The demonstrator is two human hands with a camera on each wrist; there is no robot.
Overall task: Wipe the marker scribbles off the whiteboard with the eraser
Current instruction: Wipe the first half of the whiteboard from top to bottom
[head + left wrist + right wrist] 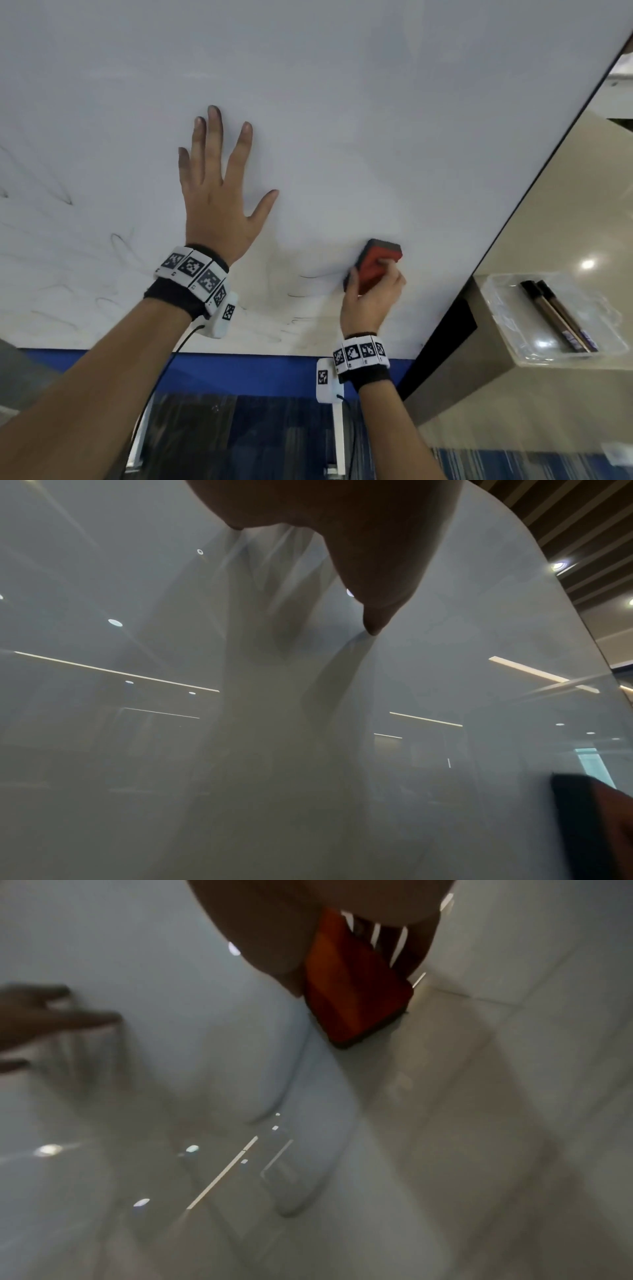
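Currently we press left hand (219,202) flat, fingers spread, on whiteboard (376,102), likely bracing it. Right hand (371,298) grips red eraser (376,265), felt against board beside faint scribbles (301,284) low down.

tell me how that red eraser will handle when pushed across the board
The eraser probably glides easily: the whiteboard looks glossy. It seems light, since the right hand grips it alone. Its dark pad likely gives slightly.

My head camera is looking forward at the whiteboard (342,102). My wrist cameras are looking along it from very close. All three are sharing the board and the eraser (376,263).
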